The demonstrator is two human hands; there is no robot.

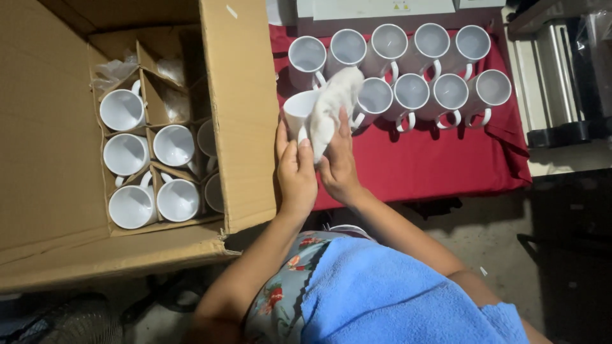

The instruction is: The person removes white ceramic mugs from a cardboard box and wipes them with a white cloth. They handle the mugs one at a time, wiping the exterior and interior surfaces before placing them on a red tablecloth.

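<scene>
Above the red worktop (433, 165), left hand (296, 178) grips a white mug (298, 109); right hand (338, 167) fingers press a white cloth (331, 105) on it. Cloth could slip, and the mug may hit the mug rows (414, 70).

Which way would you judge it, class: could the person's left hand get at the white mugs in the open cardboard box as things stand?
Probably not at once: the left hand is busy holding a white mug. Otherwise the way looks free: the cardboard box stands open right beside it, its boxed mugs uncovered, though its flap stands between them.
</scene>
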